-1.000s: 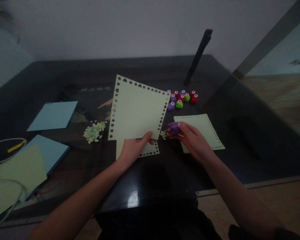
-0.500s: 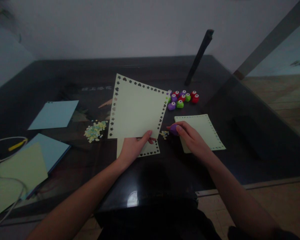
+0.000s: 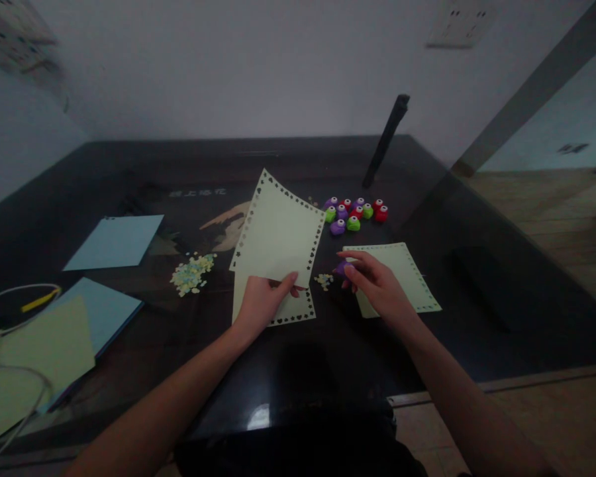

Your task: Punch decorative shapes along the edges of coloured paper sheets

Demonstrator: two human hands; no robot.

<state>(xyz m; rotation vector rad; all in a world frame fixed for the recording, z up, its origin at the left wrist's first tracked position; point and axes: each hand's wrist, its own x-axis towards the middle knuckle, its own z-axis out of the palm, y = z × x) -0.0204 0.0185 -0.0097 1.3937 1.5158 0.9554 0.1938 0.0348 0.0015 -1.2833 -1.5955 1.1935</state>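
My left hand (image 3: 268, 298) pinches the lower edge of a pale yellow-green paper sheet (image 3: 281, 232), which tilts up from the table. Small hearts, stars and other shapes are punched along its borders. Beneath it lies a second punched sheet (image 3: 288, 311), partly covered by the hand. Between the fingers of my right hand (image 3: 372, 278) is a small purple craft punch (image 3: 345, 267), apart from the held sheet. Under and beyond that hand rests a stack of punched sheets (image 3: 402, 271). A few paper cut-outs (image 3: 324, 281) lie between both hands.
Several purple, red and green craft punches (image 3: 357, 213) stand behind my right hand. A heap of paper cut-outs (image 3: 193, 273) lies left of the sheet. Blue paper (image 3: 116, 242), yellow-green paper (image 3: 40, 358) and a white cable (image 3: 30, 368) are at left. A black post (image 3: 386, 142) rises behind.
The held sheet has tipped lower and its top edge has swung away, its lower part now near the second sheet. My right hand keeps the purple punch, its fingers turned slightly. The camera view has tilted up.
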